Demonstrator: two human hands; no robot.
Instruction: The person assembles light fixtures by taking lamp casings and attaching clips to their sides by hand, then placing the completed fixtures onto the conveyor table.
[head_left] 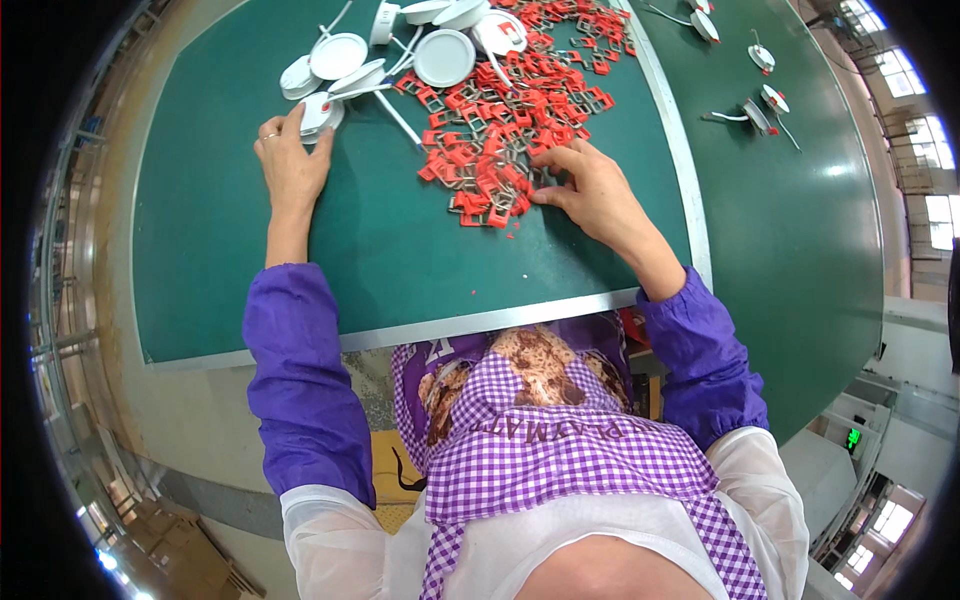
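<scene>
The right hand's fingertips point(541, 160) and thumb point(546, 196) stand a little apart at the near right edge of the pile of red clips point(490, 150); whether a clip is pinched between them I cannot tell, as the spot is small and cluttered. Taking clips from this loose edge seems wise, since those deeper in lie across one another and their metal frames could hook; a light pinch on the red part of a single clip would likely lift it cleanly. The left hand point(290, 172) is closed around the near side of a round white fixture point(318, 118), thumb at its lower edge and forefinger on top, left of the pile. That hold looks best kept light and on the rim, with the face free of pressure. Just beyond it, more white fixtures point(445, 58) lie heaped with their cords crossing, so drawing the held one toward the body before turning it should avoid a snag. The green tabletop point(370, 280) nearer the body gives room for that. Past the metal strip point(668, 110) on the right, several fixtures point(756, 117) lie well apart.
</scene>
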